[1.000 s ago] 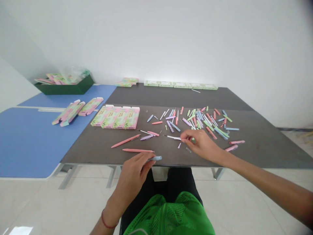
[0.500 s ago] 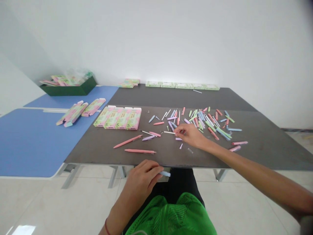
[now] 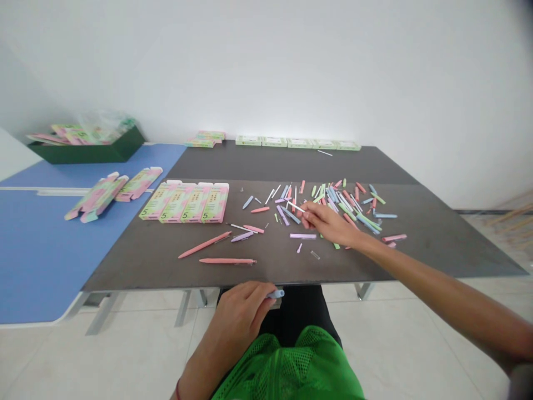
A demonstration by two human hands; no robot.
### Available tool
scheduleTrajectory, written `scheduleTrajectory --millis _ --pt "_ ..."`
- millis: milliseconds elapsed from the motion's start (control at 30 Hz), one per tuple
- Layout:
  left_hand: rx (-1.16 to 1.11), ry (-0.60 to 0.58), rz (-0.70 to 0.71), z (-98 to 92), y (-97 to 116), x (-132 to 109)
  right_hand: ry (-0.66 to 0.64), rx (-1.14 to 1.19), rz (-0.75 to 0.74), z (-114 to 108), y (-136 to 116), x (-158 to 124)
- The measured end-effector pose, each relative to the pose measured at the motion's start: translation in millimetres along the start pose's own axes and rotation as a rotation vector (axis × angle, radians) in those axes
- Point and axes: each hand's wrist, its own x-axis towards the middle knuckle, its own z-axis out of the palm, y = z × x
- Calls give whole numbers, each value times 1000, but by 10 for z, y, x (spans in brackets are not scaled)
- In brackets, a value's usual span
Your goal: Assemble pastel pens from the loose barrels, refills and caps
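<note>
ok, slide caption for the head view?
Right hand pinches a white refill amid scattered pen parts; left hand holds a blue barrel.

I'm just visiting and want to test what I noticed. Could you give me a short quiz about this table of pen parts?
1. True or false: the left hand holds a blue pen piece.
2. How many boxes lie side by side in a row on the dark table? A two, B four, C six.
3. Fill in: the refill pinched by the right hand is ___ in colour.
Key: 1 true; 2 B; 3 white.
</note>
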Motion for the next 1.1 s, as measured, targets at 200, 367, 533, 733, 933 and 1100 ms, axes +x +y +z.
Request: scheduleTrajectory --millis 200,367,533,733,933,1100 --pt "160 92 10 108 -71 137 94 -321 -79 -48 232 43" --pt "232 57 27 185 -81 250 32 -557 -47 -136 477 -45" --pt "339 22 18 268 -78 306 -114 -736 -16 -166 463 -129" --pt "438 -27 3 406 -111 389 -267 -910 -15 -156 351 -46" --pt "483 -83 -31 424 -114 452 -339 -1050 -102 -107 366 -19" --pt "527 -84 -15 405 -92 466 -215 -1000 -154 -170 395 -103"
